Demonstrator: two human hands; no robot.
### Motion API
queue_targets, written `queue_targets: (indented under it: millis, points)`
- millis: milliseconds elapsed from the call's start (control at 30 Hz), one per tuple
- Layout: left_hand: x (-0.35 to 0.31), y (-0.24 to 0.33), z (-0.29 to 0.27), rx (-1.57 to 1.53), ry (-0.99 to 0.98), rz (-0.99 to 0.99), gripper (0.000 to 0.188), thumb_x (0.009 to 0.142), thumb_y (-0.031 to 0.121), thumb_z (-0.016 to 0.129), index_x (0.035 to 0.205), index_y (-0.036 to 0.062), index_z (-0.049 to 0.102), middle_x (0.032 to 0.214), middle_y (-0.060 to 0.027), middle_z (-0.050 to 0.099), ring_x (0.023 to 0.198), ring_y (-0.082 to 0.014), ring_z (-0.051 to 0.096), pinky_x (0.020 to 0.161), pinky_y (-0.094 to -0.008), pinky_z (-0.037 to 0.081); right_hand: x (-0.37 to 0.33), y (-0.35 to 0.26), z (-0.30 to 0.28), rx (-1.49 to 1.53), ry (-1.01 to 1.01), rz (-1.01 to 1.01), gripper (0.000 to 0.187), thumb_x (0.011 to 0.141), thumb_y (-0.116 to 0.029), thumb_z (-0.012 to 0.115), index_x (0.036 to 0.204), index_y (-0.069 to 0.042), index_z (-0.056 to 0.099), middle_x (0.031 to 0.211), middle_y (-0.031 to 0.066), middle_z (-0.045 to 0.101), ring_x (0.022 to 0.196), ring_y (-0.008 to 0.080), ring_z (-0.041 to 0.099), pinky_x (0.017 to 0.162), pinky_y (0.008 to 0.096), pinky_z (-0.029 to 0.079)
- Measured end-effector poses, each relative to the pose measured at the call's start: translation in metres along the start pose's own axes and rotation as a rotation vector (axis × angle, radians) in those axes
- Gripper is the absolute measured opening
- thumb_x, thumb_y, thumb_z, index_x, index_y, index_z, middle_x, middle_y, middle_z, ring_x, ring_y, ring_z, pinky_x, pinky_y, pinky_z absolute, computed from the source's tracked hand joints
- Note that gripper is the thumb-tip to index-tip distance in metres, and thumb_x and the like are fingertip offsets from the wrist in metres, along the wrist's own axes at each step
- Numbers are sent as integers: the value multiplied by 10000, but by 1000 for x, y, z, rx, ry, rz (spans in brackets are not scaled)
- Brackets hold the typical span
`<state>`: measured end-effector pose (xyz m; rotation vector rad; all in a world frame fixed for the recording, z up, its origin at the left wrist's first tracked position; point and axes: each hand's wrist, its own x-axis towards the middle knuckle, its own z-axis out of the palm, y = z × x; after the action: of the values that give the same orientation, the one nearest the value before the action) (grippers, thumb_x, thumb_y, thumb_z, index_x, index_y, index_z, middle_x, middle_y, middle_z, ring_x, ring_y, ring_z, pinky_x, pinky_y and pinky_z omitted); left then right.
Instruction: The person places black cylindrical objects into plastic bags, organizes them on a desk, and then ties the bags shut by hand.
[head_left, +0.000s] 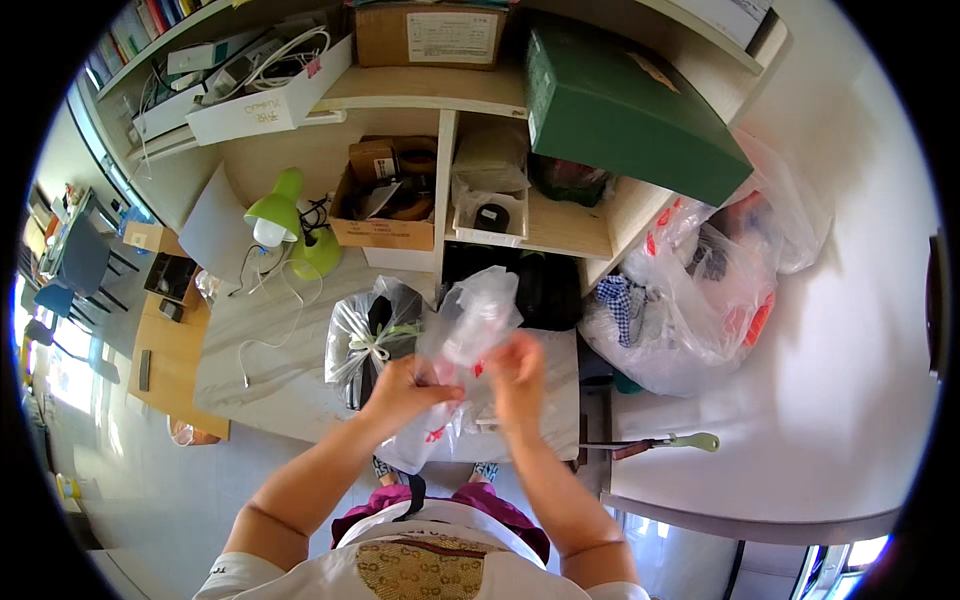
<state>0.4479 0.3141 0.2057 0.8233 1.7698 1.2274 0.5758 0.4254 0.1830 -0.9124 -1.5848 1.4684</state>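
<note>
A crumpled, see-through plastic bag (480, 312) with red print is stretched between my hands above the front of the marble-patterned desk (285, 385). My left hand (408, 395) pinches it on the left, thumb pointing right. At its right side, my right hand (518, 382) has its fingers curled in on the plastic and is slightly blurred. The lower part of the bag hangs below my left hand. Just left of it sits a knotted clear bag (368, 340) with dark things inside.
A green lamp (275, 215) and a white cable stand left on the desk. Shelves ahead hold an open cardboard box (385, 200), a white basket (490, 222) and a large green box (630, 110). Stuffed plastic bags (690, 320) and a green-handled tool (690, 441) lie right.
</note>
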Motion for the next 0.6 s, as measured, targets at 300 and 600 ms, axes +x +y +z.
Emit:
queue_targets:
  millis: [300, 600]
  points:
    - [1, -46, -42, -625, 196, -354, 214, 740, 75, 707, 881, 103, 548, 616, 26, 503, 480, -95, 485, 409, -233, 384, 0, 46, -61, 807, -51, 622, 136, 917, -177, 517, 974, -63, 563, 694, -14, 562, 604, 91, 534, 521, 247, 446]
    - [-26, -104, -97, -127, 215, -257, 278, 725, 136, 700, 693, 118, 424, 618, -2, 505, 492, -127, 456, 439, -291, 397, 42, 57, -182, 1029, 258, 635, 263, 961, -227, 383, 1045, -63, 571, 999, 72, 636, 870, 221, 619, 710, 339, 529]
